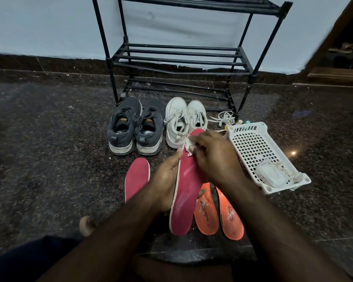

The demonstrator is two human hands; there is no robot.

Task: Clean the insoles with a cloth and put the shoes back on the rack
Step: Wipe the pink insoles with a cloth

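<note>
The left hand [167,180] holds the pink insole [189,186]. The right hand [210,153] pinches a white cloth [189,143] at 12 o'clock. Rub gently, holding firm.

So the pink insole [186,192] is getting held up off the floor, tilted, toe end pointing toward the shoes, with a small white cloth [189,143] bunched against its upper part. A second pink insole [136,178] is lying flat on the floor just left of it. Two orange insoles [219,212] are lying side by side, partly under the raised one. Grey sneakers [135,127] and white sneakers [184,122] are sitting in pairs, heels toward the camera, right in front of the black rack [179,55], which is standing against the wall.
</note>
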